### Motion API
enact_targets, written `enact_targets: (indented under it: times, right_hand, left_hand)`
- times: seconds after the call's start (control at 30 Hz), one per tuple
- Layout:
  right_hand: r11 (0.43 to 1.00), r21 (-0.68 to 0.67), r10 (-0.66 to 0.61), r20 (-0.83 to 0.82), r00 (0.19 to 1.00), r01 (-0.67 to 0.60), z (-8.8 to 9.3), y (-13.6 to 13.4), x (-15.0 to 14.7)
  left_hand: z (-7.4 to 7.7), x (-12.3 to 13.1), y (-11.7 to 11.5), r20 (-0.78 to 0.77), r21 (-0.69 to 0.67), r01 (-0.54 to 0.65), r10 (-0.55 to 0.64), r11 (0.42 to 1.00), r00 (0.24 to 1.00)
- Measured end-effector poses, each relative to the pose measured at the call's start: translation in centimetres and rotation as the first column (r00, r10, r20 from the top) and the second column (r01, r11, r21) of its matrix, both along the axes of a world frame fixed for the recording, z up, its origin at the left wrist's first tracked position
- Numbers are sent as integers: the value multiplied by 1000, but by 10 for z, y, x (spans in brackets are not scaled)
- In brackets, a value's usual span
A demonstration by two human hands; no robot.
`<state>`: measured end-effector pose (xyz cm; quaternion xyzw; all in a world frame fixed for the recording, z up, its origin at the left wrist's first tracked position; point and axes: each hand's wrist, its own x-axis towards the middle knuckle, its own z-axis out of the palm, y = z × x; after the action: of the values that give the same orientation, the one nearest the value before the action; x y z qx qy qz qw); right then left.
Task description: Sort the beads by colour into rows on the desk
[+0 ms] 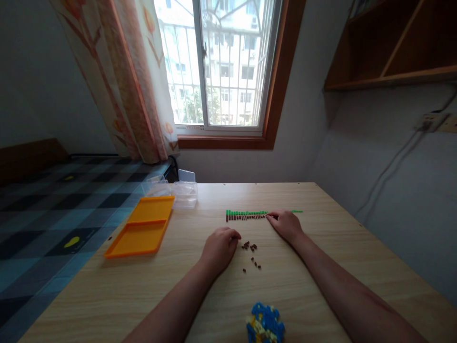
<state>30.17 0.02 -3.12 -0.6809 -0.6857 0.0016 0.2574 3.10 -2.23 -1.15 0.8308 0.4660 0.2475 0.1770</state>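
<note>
Our right hand (pixel 285 224) sets its fingertips at the right end of the brown brick row (pixel 245 217), which lies against the green brick row (pixel 246 212). Our left hand (pixel 218 247) lies curled beside the loose brown bricks (pixel 252 247) on the wooden table (pixel 321 267). We cannot tell whether either hand pinches a piece.
</note>
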Motion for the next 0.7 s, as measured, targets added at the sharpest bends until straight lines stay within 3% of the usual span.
enact_targets:
  times: [0.57,0.7]
  right_hand:
    - [1000,1,8,-27,1000,-8,-1,-1,1]
    - [998,56,47,-54,997,-44,2,-4,-2]
  left_hand:
    - [0,0,0,7,-9,-8,8,1000,1000]
    - [0,0,0,25,-14,-20,20,1000,999]
